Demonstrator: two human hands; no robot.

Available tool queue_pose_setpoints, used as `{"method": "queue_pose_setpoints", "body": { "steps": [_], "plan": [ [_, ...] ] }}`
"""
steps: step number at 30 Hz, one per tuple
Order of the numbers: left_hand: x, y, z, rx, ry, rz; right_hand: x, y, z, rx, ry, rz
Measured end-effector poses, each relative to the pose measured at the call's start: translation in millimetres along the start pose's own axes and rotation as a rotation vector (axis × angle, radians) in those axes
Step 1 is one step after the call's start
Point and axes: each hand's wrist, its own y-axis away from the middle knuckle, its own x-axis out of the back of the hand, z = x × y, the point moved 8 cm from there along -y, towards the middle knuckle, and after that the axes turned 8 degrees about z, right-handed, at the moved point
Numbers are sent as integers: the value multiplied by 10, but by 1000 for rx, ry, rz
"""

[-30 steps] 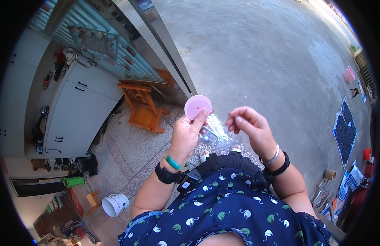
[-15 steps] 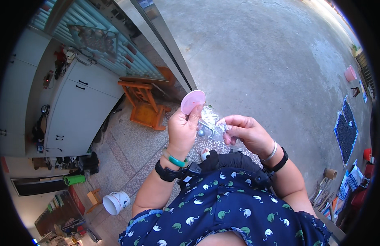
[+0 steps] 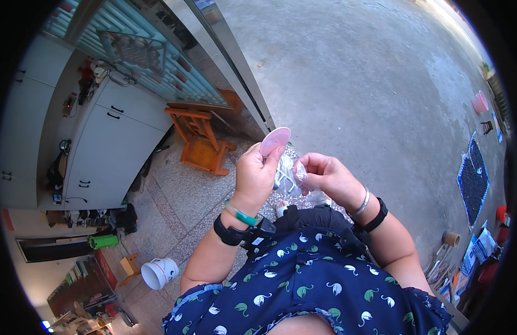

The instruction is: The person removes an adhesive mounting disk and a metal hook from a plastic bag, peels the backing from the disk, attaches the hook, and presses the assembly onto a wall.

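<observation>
A round, flat pink disc [image 3: 276, 140] is pinched between the thumb and fingers of my left hand [image 3: 255, 174], tilted up at the far side of the hand. Just right of it, a clear plastic bag [image 3: 286, 177] hangs between my hands with whitish and metal hook-like pieces inside, too small to name exactly. My right hand [image 3: 329, 176] closes its thumb and fingers on the bag's right edge. Whether my left fingers also hold the bag's other side cannot be made out. My left wrist bears a green bangle and a black strap, my right a silver bangle and a black strap.
To the left stand a wooden chair [image 3: 205, 149], white cabinets [image 3: 116, 145] and a white bucket [image 3: 159, 273]. A metal door frame edge [image 3: 236, 64] rises beyond my left hand. Far right lie a dark, blue-edged mat [image 3: 473, 181] and a pink bucket [image 3: 480, 102].
My left hand has shifted slightly right with the pink disc, closer to my right hand. The bag has turned a little, and its metal pieces sit differently.
</observation>
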Motion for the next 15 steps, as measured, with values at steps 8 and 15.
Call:
{"method": "queue_pose_setpoints", "body": {
  "steps": [8, 15],
  "plan": [
    [-117, 35, 18, 33, 125, -35, 32, -89, 7, 5, 268, -46],
    [-246, -16, -14, 144, 211, -67, 317, 3, 70, -43, 51, 115]
  ]
}}
